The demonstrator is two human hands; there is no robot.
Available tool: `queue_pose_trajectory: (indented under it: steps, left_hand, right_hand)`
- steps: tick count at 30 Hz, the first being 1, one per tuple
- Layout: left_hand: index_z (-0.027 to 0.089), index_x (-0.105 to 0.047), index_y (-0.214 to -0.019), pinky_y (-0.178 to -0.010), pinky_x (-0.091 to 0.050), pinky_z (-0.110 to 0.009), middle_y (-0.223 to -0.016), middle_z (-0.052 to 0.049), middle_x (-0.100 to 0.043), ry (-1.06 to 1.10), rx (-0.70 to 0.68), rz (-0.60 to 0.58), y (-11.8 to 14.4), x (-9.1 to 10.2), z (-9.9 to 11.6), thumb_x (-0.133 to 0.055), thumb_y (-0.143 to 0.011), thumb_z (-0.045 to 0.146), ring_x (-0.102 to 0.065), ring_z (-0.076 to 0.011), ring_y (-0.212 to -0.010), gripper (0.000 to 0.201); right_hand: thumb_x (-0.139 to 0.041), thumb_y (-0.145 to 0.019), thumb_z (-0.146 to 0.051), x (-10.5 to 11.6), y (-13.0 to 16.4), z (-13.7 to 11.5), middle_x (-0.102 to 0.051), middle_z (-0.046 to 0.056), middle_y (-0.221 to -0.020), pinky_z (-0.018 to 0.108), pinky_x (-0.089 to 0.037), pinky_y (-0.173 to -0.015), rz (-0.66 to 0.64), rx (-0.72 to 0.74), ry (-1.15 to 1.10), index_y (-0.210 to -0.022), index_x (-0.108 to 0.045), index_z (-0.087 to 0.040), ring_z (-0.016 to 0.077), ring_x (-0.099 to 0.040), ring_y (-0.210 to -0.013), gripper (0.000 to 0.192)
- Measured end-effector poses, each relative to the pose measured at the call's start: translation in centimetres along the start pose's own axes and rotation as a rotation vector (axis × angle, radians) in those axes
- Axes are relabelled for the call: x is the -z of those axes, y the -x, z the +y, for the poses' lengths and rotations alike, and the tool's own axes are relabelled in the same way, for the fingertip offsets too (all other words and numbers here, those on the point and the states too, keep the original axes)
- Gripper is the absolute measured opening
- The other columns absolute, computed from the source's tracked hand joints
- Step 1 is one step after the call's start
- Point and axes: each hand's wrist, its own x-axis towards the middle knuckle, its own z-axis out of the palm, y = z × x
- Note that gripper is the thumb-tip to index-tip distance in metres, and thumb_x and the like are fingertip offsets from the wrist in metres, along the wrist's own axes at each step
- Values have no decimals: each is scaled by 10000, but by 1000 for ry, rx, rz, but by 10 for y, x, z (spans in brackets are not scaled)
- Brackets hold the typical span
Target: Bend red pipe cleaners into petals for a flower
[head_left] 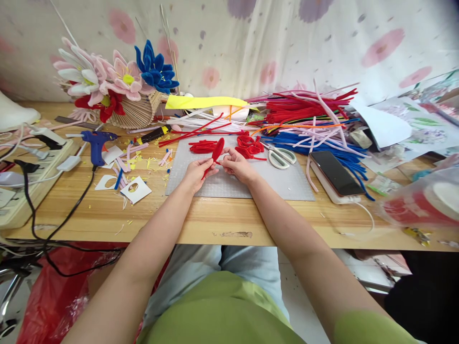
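Between my two hands is a red pipe-cleaner petal (217,149), its rounded end pointing up and its stem running down through the fingers. My left hand (197,175) pinches it near the base. With closed fingertips, my right hand (236,165) grips the same piece just beside the left one. Both are over a grey cutting mat (229,190). Behind them on the mat lie short cut red pipe cleaners (202,146) and a heap of bent red loops (250,145). Scissors (281,156) with pale handles rest to the right of my right hand.
A blue glue gun (96,145) stands at left near a power strip (32,179). Fuzzy flowers (122,76) sit at the back left. Bundles of red (297,111) and blue pipe cleaners (322,145) lie behind the mat. A phone (336,173) and a bagged cup (423,203) are at right.
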Motion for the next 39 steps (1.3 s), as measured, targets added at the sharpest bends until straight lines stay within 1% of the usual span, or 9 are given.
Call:
queue_pose_trajectory:
  steps: [7, 11, 13, 15, 18, 22, 27, 33, 39]
  left_hand:
    - [109, -640, -667, -722, -547, -246, -521, 40, -537, -53, -159, 152, -5, -6, -5, -596, -748, 54, -512, -36, -505, 107]
    - [107, -643, -679, -694, -540, -253, -526, 40, -545, -89, -200, 182, -7, -5, -5, -602, -739, 63, -516, -47, -512, 85]
    - [100, -641, -692, -660, -539, -257, -547, 34, -557, -125, -217, 189, -7, -3, -6, -597, -742, 69, -513, -53, -517, 73]
    - [95, -631, -696, -600, -532, -246, -556, 30, -551, -170, -210, 189, -7, -3, -7, -580, -753, 69, -500, -56, -510, 81]
    - [95, -619, -699, -513, -508, -210, -573, 20, -547, -266, -174, 141, -4, -4, -10, -566, -774, 75, -484, -56, -503, 94]
    - [99, -604, -705, -471, -493, -186, -587, 8, -548, -378, -132, 64, -1, -6, -11, -556, -798, 86, -502, -63, -525, 106]
    - [96, -570, -681, -482, -514, -214, -578, 9, -534, -462, -59, -4, 1, -5, -7, -531, -822, 88, -511, -66, -508, 146]
    - [103, -553, -703, -484, -526, -205, -608, 8, -548, -475, -16, -127, 3, -2, -3, -531, -827, 100, -533, -66, -535, 126]
    - [97, -564, -723, -525, -550, -232, -591, 19, -539, -518, 5, -162, 6, -2, 0, -541, -816, 79, -514, -54, -516, 97]
  right_hand:
    - [-681, -651, -314, -18, -2, 3, -448, -135, -494, 171, -282, -416, 58, 81, 10, -1038, -346, -219, 61, -416, -422, 521]
    - [-700, -644, -329, -21, -1, 4, -442, -144, -487, 180, -290, -412, 34, 73, 15, -1190, -294, -227, 69, -413, -414, 687]
    - [-703, -651, -359, -19, -1, 3, -446, -136, -487, 186, -283, -407, 27, 33, 31, -1228, -307, -227, 70, -404, -412, 713]
    - [-688, -668, -409, -17, -1, 2, -457, -113, -499, 194, -275, -404, 61, 1, 77, -1173, -405, -212, 67, -393, -417, 612]
    - [-692, -651, -452, -15, -4, 3, -536, -53, -592, 204, -316, -440, 147, 41, 144, -932, -552, -177, 65, -423, -480, 417]
    - [-744, -569, -429, -13, -10, 10, -592, -7, -657, 235, -390, -539, 240, 68, 169, -731, -587, -152, 94, -487, -578, 357]
    - [-762, -524, -413, -9, -12, 15, -562, -18, -576, 241, -356, -510, 287, 26, 181, -664, -595, -141, 89, -449, -528, 348]
    - [-775, -507, -422, -6, -9, 8, -581, -19, -572, 250, -390, -553, 213, 86, 142, -627, -599, -145, 93, -480, -547, 350]
    - [-787, -501, -420, -5, -9, 6, -584, -15, -568, 256, -399, -564, 181, 122, 172, -586, -593, -146, 95, -482, -549, 346]
